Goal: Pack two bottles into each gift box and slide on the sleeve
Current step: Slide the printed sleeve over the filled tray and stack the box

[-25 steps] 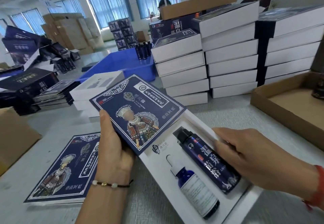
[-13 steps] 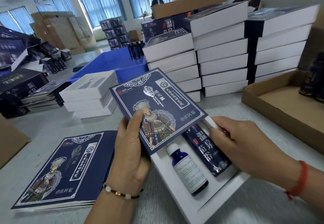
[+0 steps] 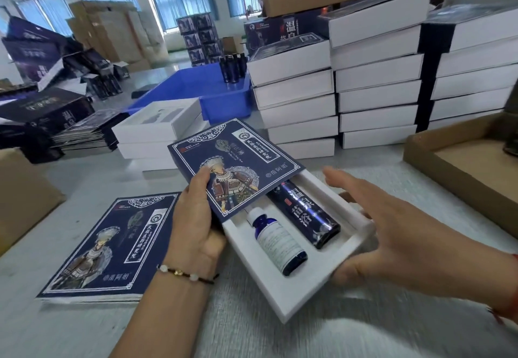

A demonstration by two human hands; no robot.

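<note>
A white gift box (image 3: 283, 296) lies at an angle on the grey table. In its insert sit two bottles: a small blue bottle with a white label (image 3: 277, 242) and a taller dark bottle with white characters (image 3: 305, 214). A dark blue sleeve printed with a costumed figure (image 3: 238, 167) covers the box's far end and hides the bottle tops. My left hand (image 3: 193, 226) grips the sleeve's near left edge, thumb on its top face. My right hand (image 3: 398, 234) lies along the box's right side with straight fingers, thumb at the near corner.
A pile of flat blue sleeves (image 3: 106, 248) lies to the left. Empty white boxes (image 3: 157, 130) and a blue bin (image 3: 201, 85) stand behind. Tall stacks of sleeved boxes (image 3: 375, 91) fill the back right. A cardboard tray (image 3: 459, 167) sits at right, a cardboard carton (image 3: 22, 189) at left.
The sleeve has slid further over the box, from beside it to covering the bottle tops. My right hand left the tall bottle and now lies against the box's right side.
</note>
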